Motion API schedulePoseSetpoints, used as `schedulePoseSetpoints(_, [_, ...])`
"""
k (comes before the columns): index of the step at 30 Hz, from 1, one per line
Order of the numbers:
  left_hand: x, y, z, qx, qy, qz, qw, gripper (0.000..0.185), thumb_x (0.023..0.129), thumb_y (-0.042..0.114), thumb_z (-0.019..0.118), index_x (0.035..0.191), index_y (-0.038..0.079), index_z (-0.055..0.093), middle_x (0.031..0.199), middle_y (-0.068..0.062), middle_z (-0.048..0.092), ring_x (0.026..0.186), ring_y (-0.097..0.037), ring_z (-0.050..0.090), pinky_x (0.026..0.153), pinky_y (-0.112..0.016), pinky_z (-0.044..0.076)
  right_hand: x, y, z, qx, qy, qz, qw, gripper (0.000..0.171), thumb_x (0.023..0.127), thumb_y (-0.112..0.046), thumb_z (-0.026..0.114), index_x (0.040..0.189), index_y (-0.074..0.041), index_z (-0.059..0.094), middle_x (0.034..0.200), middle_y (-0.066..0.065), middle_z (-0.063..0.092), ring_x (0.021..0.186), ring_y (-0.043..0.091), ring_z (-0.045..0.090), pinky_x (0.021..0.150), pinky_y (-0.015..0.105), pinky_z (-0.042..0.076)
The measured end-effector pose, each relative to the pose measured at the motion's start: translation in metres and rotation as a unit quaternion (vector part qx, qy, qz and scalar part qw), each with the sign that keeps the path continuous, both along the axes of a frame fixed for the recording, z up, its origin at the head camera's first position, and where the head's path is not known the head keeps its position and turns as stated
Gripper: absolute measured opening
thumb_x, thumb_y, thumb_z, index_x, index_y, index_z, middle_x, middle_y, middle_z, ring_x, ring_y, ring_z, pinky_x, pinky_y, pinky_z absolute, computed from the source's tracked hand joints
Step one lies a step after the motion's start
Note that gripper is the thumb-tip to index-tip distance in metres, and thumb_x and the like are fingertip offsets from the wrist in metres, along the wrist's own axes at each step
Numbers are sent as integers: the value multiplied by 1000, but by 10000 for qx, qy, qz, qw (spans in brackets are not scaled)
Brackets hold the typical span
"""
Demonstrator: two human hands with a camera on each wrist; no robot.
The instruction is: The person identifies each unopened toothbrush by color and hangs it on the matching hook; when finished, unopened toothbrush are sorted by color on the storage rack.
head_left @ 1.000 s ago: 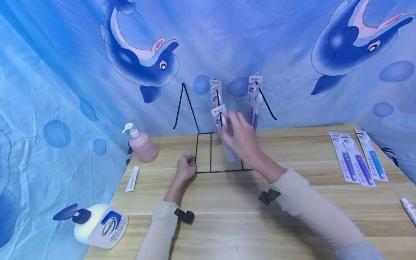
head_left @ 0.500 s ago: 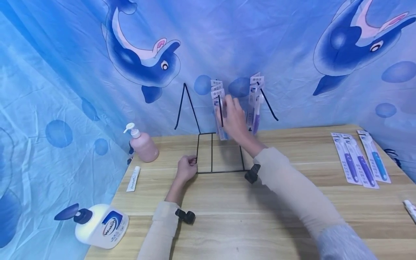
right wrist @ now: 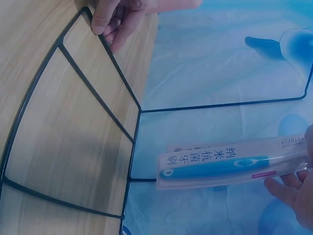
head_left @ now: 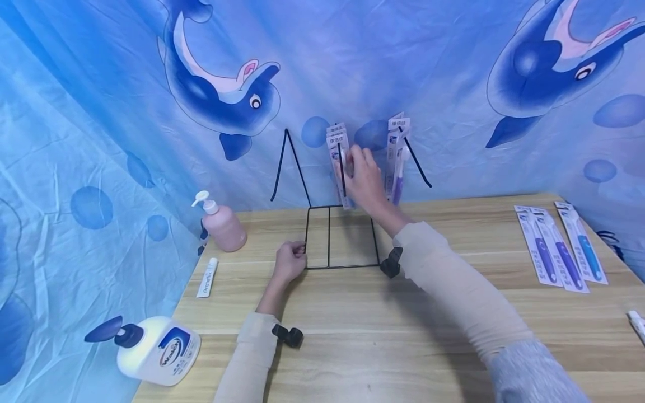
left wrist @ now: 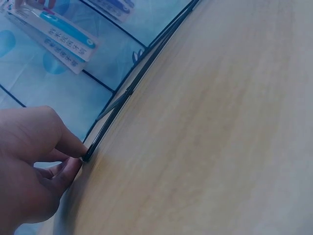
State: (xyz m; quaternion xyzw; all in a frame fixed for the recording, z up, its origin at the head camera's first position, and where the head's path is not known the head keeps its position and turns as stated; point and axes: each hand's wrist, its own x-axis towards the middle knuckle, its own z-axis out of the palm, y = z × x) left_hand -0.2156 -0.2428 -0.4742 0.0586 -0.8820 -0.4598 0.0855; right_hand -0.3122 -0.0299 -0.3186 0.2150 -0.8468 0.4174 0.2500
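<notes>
Nearest the person, at the near left corner of the wooden tabletop [head_left: 353, 347], a white pump bottle [head_left: 151, 348] lies on its side with its dark blue pump head pointing left. Further in along the left edge lies a small white tube [head_left: 206, 277], and beyond it a pink pump bottle [head_left: 222, 224] stands upright. Toward the middle of the tabletop the left hand [head_left: 289, 261] rests at the near left corner of the black wire rack [head_left: 327, 238]; the left wrist view shows its thumb and forefinger [left wrist: 66, 142] pinching the wire of the base at that corner, the other fingers curled under. Along the right edge three packaged toothbrushes [head_left: 556, 246] lie flat side by side, well apart from both hands. Farther back, above the far side of the rack's base, the right hand [head_left: 365, 179] is raised to the rack's middle hook and holds a toothbrush pack [head_left: 339, 162] that hangs there; its fingers lie against the right side of the pack, and the right wrist view shows the fingertips [right wrist: 293, 188] curled about the end of the pack, which holds a blue-handled brush. A second bunch of hanging packs [head_left: 395, 157] sits on the right hook, just beside the hand. Behind everything hangs a blue dolphin curtain [head_left: 216, 84].
</notes>
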Motion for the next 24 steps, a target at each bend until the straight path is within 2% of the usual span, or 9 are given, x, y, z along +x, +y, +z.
schedulePoseSetpoints(8, [-1, 0, -3, -2, 30, 8, 10000, 43, 77, -9, 56, 120, -13, 63, 97, -16, 61, 88, -25, 60, 79, -33, 56, 3, 3, -3, -92, -59, 21, 9999, 29, 93, -27, 70, 96, -5, 52, 94, 10, 50, 83, 25, 50, 72, 36, 47])
schedulePoseSetpoints(14, [-3, -1, -3, -48, 33, 26, 10000, 43, 78, -9, 56, 120, -12, 64, 97, -16, 61, 88, -25, 61, 81, -34, 56, 10, 14, -1, -43, -272, -13, 9996, 36, 88, -34, 75, 100, -5, 57, 102, 11, 53, 91, 29, 58, 77, 37, 50])
schedulePoseSetpoints(20, [-3, 1, -2, -66, 10, 2, 10000, 43, 77, -9, 56, 120, -12, 64, 98, -16, 62, 89, -25, 62, 82, -34, 57, 25, 45, -1, 20, -312, 157, 9994, 43, 88, -37, 75, 110, -3, 61, 108, 15, 55, 95, 30, 62, 79, 40, 53])
schedulePoseSetpoints(24, [-2, 0, -1, -64, 1, 53, 10000, 42, 78, -10, 57, 120, -11, 64, 98, -16, 62, 90, -26, 62, 83, -34, 57, 35, 78, -9, 288, -54, 124, 9995, 43, 89, -38, 73, 107, 0, 62, 103, 16, 60, 86, 29, 62, 70, 41, 54])
